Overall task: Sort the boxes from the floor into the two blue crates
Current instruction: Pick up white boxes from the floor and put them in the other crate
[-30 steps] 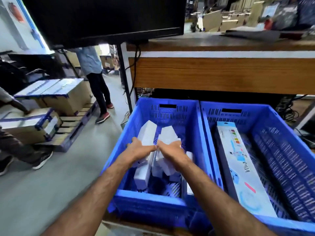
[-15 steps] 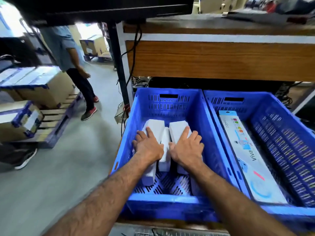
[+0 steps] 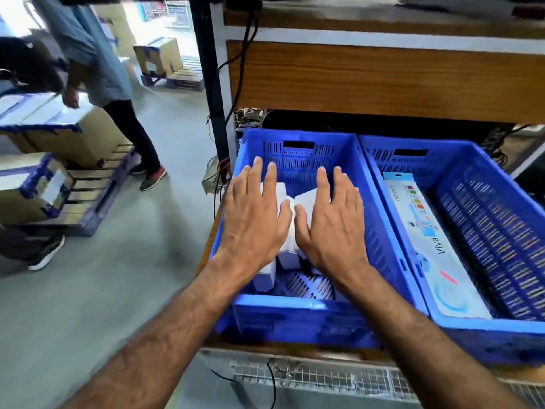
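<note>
Two blue crates stand side by side on a low wooden shelf. The left crate (image 3: 298,312) holds several small white boxes (image 3: 305,203) lying in its bottom. My left hand (image 3: 253,219) and my right hand (image 3: 331,224) hover flat just above those boxes, fingers spread, holding nothing. The hands hide most of the white boxes. The right crate (image 3: 460,332) holds one long flat white box (image 3: 436,249) with colourful print and the word "Viva".
A wooden shelf board (image 3: 383,75) overhangs the crates. Cables hang down a black post (image 3: 211,75) at the left crate's far corner. Taped cardboard cartons (image 3: 47,125) sit on pallets on the left. A person (image 3: 118,93) stands on the grey floor there. A wire mesh (image 3: 318,379) lies below the shelf.
My hands set the white boxes down in the left crate, pressed on them, then lifted off with fingers spread. The view has moved closer and lower.
</note>
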Demonstrator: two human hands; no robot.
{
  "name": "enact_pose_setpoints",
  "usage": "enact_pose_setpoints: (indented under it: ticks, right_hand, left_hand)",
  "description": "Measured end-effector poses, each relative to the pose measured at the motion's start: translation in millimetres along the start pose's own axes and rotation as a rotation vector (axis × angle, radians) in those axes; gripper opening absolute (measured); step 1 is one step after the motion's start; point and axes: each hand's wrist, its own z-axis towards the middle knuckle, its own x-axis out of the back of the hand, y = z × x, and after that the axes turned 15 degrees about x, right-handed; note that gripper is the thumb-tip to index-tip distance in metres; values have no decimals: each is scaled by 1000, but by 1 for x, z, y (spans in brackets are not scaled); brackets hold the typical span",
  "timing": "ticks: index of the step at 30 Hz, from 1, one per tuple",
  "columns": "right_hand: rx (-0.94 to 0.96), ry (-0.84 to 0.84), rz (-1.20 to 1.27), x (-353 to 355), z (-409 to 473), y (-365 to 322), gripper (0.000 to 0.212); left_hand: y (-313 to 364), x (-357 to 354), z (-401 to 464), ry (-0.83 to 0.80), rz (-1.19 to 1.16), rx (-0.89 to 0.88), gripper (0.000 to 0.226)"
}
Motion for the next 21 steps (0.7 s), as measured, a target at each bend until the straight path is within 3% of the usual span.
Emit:
enact_pose_setpoints:
  ticks: [11, 21]
  right_hand:
    - [399, 187, 319, 22, -21, -67, 70]
    - [844, 58, 586, 35, -103, -146, 67]
  left_hand:
    - [-54, 68, -86, 285, -27, 229, 62]
    - [-86, 114, -262, 348, 200, 722, 64]
